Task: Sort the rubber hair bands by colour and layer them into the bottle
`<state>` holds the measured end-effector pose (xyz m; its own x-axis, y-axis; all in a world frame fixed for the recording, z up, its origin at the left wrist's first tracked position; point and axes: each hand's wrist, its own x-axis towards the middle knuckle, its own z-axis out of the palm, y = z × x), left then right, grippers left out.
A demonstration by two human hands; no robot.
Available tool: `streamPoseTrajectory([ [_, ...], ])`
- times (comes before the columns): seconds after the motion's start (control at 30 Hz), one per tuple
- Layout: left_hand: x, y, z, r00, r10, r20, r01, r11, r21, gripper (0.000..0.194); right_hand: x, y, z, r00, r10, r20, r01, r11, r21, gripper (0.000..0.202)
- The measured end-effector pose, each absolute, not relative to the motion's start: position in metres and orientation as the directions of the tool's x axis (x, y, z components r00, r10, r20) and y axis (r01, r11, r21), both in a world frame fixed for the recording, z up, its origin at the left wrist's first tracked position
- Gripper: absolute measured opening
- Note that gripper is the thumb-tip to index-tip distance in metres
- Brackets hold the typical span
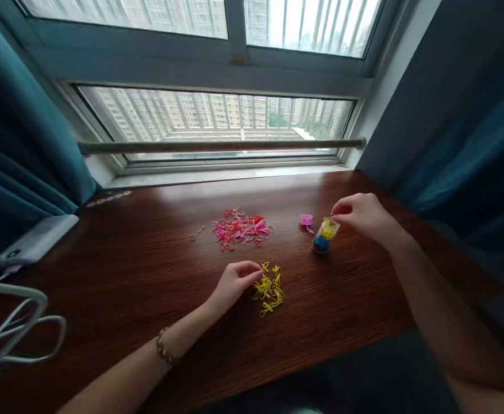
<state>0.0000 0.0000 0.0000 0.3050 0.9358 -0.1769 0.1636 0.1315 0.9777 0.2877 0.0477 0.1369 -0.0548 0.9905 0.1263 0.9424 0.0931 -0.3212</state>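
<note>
My left hand [233, 282] is at the left edge of a small pile of yellow rubber bands [270, 290], thumb and forefinger pinched on a band there. My right hand [361, 214] is at the mouth of a small clear jar [323, 237], its fingertips closed together by the rim. Whatever those fingertips hold is too small to make out. Inside the jar, yellow bands lie over blue ones. Just left of the jar is its pink cap [306, 219], off the jar.
A larger heap of pink and red rubber bands [241, 229] lies behind the yellow pile. At the left are a white power bank-like device [36, 241] and looped white cables [23, 328]. A window with a horizontal rail [221, 147] borders the brown wooden table [139, 276].
</note>
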Motion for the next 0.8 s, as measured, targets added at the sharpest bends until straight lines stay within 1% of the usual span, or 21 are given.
streamPoseTrajectory([
  [0.07, -0.001, 0.0, 0.0, 0.305, 0.936, -0.176, 0.166, 0.129, 0.978, 0.023, 0.288, 0.047, 0.135, -0.088, 0.984, 0.157, 0.927, 0.139, -0.349, 0.011],
  [0.17, -0.001, 0.0, -0.001, 0.308, 0.935, -0.176, 0.164, 0.13, 0.978, 0.023, 0.286, 0.049, 0.13, -0.157, 0.966, 0.204, 0.907, 0.223, -0.357, 0.017],
  [0.27, -0.002, 0.0, -0.003, 0.31, 0.934, -0.178, 0.154, 0.135, 0.979, 0.023, 0.282, 0.053, 0.124, -0.228, 0.947, 0.226, 0.905, 0.292, -0.31, 0.022],
  [0.37, -0.003, 0.001, -0.005, 0.312, 0.934, -0.177, 0.146, 0.137, 0.98, 0.022, 0.281, 0.056, 0.119, -0.269, 0.943, 0.196, 0.912, 0.315, -0.264, 0.021],
  [0.47, -0.003, 0.001, -0.007, 0.317, 0.933, -0.173, 0.143, 0.134, 0.981, 0.021, 0.284, 0.056, 0.118, -0.299, 0.936, 0.184, 0.901, 0.341, -0.268, 0.02],
  [0.7, -0.004, 0.002, -0.007, 0.323, 0.93, -0.177, 0.165, 0.129, 0.978, 0.024, 0.297, 0.045, 0.124, -0.334, 0.911, 0.243, 0.867, 0.398, -0.299, 0.02],
  [0.8, -0.007, 0.006, -0.008, 0.292, 0.949, -0.116, 0.247, 0.042, 0.968, 0.028, 0.296, 0.033, 0.126, -0.322, 0.891, 0.32, 0.854, 0.419, -0.308, 0.019],
])
